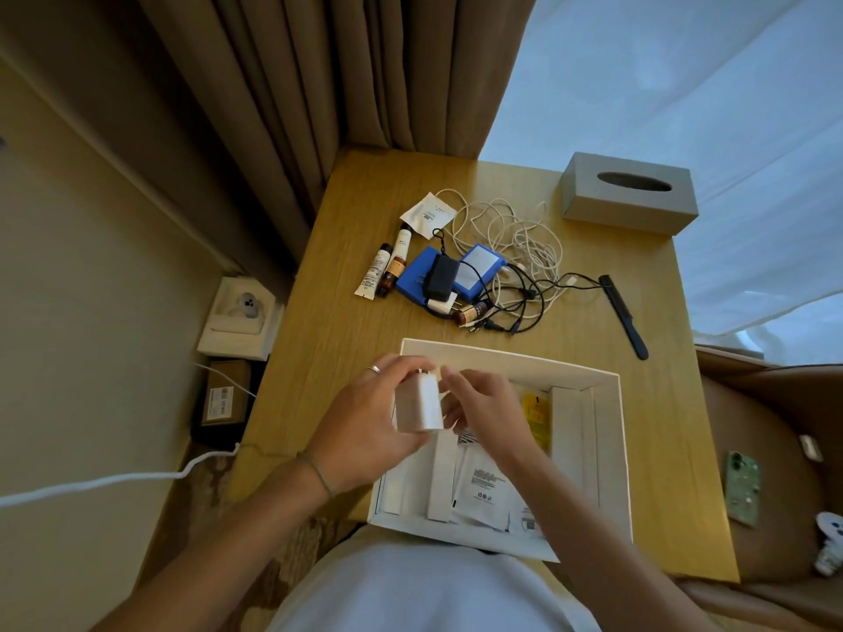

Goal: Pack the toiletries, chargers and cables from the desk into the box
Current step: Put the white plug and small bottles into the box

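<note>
Left hand (365, 417) grips a white charger (418, 405), fingers curled round its body, prongs pointing away from the person. Right hand (479, 405) close beside it, fingertips touching the charger's right edge near the prongs; whether it pinches or only touches, cannot tell. Both hands held over the near-left part of the white box (609, 449).

Box open on the bench (328, 339), at its near edge. Inside: white sachets (479, 485) with dark print, a yellow packet (537, 417), long white dividers or cartons along the right side.

Beyond the box, mid-bench, a loose pile: two blue packs (479, 271) side by side, a black adapter (441, 275) lying on the left one, a small white plug (441, 307) at its near end. Tangled white cables (515, 234) and black cables (529, 303) spread to the right. Left of the pile, a white tube (372, 275) and a brown bottle (394, 269) lying together; another small brown bottle (470, 313) among the black cables. A white sachet (429, 212) further back. Black comb (625, 317) apart to the right. Grey tissue box (629, 191) at the far right corner.
</note>
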